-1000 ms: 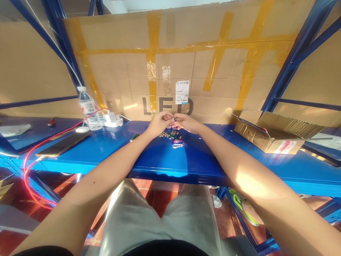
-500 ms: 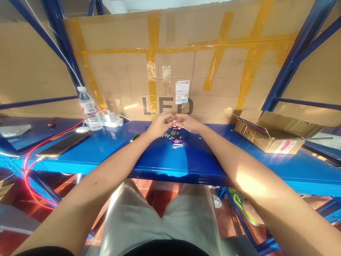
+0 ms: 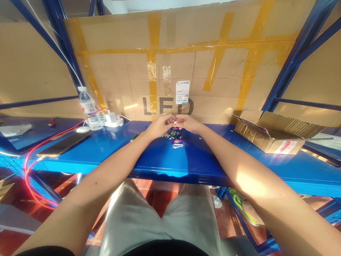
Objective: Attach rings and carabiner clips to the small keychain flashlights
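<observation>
My left hand [image 3: 161, 125] and my right hand [image 3: 187, 123] meet fingertip to fingertip above the blue shelf, in front of the cardboard. Both are closed in a pinch. A small whitish piece [image 3: 175, 122] shows between the fingertips; its kind is too small to make out, and it seems to lie against the right fingers. What the left fingertips grip is hidden. Just below the hands lies a small pile of gold-coloured metal bits [image 3: 168, 134]. Beside it, nearer to me, are shiny pink and purple carabiner-like clips [image 3: 177, 143].
Left on the blue shelf [image 3: 160, 160] are a water bottle [image 3: 90, 110], a white power strip [image 3: 113, 121], a dark phone [image 3: 64, 143] and a red glowing cable [image 3: 26, 163]. An open cardboard box [image 3: 271, 139] stands at right. A large taped cardboard sheet [image 3: 124, 77] closes off the back.
The fingers have shifted very slightly around the small whitish piece, which shows a little lower now. The arms and everything on the shelf stay in place.
</observation>
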A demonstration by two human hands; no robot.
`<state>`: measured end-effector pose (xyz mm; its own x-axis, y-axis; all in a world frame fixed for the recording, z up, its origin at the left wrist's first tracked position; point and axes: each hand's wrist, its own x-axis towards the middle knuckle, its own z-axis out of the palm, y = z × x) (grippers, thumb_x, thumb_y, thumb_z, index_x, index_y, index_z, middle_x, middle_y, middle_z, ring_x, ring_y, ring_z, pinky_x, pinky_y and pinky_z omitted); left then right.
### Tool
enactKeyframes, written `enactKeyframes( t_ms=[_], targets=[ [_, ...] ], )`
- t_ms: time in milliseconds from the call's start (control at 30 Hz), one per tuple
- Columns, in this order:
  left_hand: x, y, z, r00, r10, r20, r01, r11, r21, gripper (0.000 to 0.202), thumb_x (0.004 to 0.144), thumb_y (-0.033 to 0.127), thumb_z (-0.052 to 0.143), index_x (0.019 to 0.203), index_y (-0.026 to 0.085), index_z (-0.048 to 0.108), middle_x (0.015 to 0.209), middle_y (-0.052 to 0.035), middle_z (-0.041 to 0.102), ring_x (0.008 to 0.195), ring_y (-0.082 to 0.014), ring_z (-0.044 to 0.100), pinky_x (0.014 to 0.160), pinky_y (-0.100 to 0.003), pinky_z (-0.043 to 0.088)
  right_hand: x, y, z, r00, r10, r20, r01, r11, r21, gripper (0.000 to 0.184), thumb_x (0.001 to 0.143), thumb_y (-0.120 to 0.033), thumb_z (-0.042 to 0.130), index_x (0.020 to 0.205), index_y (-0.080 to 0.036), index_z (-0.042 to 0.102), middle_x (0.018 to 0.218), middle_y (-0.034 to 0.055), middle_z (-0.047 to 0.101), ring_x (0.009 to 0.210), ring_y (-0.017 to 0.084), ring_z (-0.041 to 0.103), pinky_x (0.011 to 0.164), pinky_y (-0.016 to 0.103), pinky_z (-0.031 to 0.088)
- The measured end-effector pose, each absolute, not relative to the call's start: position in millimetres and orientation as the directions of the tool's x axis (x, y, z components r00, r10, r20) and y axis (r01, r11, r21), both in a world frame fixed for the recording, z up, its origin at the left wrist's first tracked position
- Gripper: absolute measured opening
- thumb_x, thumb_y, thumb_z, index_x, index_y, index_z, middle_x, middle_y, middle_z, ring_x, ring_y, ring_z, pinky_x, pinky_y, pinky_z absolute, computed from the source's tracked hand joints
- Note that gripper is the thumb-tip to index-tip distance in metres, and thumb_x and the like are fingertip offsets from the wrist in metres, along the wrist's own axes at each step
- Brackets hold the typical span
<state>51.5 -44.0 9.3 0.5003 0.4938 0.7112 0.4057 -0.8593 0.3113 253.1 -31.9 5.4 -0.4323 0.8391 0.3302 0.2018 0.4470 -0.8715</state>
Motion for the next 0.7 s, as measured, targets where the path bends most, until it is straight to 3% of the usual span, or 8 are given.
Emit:
enactKeyframes(
  t_ms=[200, 333, 433, 567, 700],
  targets=[
    [25.0, -21.1, 6.4, 0.508, 0.615, 0.603, 0.538, -0.773, 0.335, 0.015, 0.083, 0.016, 0.056, 0.086, 0.018, 0.07, 0.083, -0.0039, 0.071, 0.077, -0.0192, 0.063, 0.076, -0.033, 0.049, 257.4, -30.8, 5.4, -0.433, 0.831, 0.35, 0.286, 0.494, -0.821, 0.013, 0.072, -0.015, 0.069, 0.085, -0.019, 0.069, 0.081, 0.0024, 0.066, 0.07, 0.015, 0.056, 0.063, 0.028, 0.042],
    [7.8, -4.8, 1.6, 0.519, 0.719, 0.462, 0.627, -0.688, 0.366, 0.021, 0.073, 0.011, 0.056, 0.083, 0.019, 0.074, 0.088, -0.006, 0.075, 0.082, -0.0221, 0.067, 0.079, -0.034, 0.052, 258.4, -30.0, 4.1, -0.425, 0.837, 0.345, 0.341, 0.501, -0.796, 0.012, 0.074, -0.013, 0.069, 0.084, -0.019, 0.069, 0.086, 0.0049, 0.071, 0.072, 0.017, 0.059, 0.066, 0.03, 0.046],
    [-2.6, 2.2, 0.8, 0.507, 0.803, 0.313, 0.683, -0.596, 0.422, 0.022, 0.065, 0.01, 0.063, 0.078, 0.021, 0.077, 0.085, -0.0059, 0.077, 0.076, -0.0227, 0.068, 0.073, -0.032, 0.053, 259.1, -28.4, 3.2, -0.424, 0.834, 0.354, 0.365, 0.515, -0.775, 0.013, 0.074, -0.01, 0.068, 0.083, -0.019, 0.07, 0.09, 0.0054, 0.073, 0.075, 0.018, 0.061, 0.068, 0.03, 0.046],
    [-10.3, 6.5, 2.1, 0.538, 0.806, 0.246, 0.663, -0.585, 0.467, 0.021, 0.063, 0.015, 0.068, 0.078, 0.022, 0.08, 0.082, -0.0057, 0.078, 0.073, -0.022, 0.069, 0.068, -0.029, 0.053, 259.9, -27.0, 2.7, -0.445, 0.82, 0.36, 0.392, 0.54, -0.745, 0.016, 0.073, -0.009, 0.067, 0.085, -0.019, 0.072, 0.091, 0.005, 0.074, 0.079, 0.018, 0.062, 0.069, 0.029, 0.047],
    [-8.7, 7.8, 1.5, 0.613, 0.759, 0.22, 0.635, -0.639, 0.434, 0.019, 0.067, 0.019, 0.067, 0.078, 0.023, 0.081, 0.081, -0.0045, 0.079, 0.077, -0.0217, 0.071, 0.07, -0.028, 0.052, 259.3, -26.4, 2.5, -0.451, 0.813, 0.367, 0.4, 0.552, -0.732, 0.016, 0.072, -0.009, 0.067, 0.084, -0.017, 0.072, 0.092, 0.0061, 0.074, 0.078, 0.018, 0.062, 0.073, 0.032, 0.049]
  ],
)
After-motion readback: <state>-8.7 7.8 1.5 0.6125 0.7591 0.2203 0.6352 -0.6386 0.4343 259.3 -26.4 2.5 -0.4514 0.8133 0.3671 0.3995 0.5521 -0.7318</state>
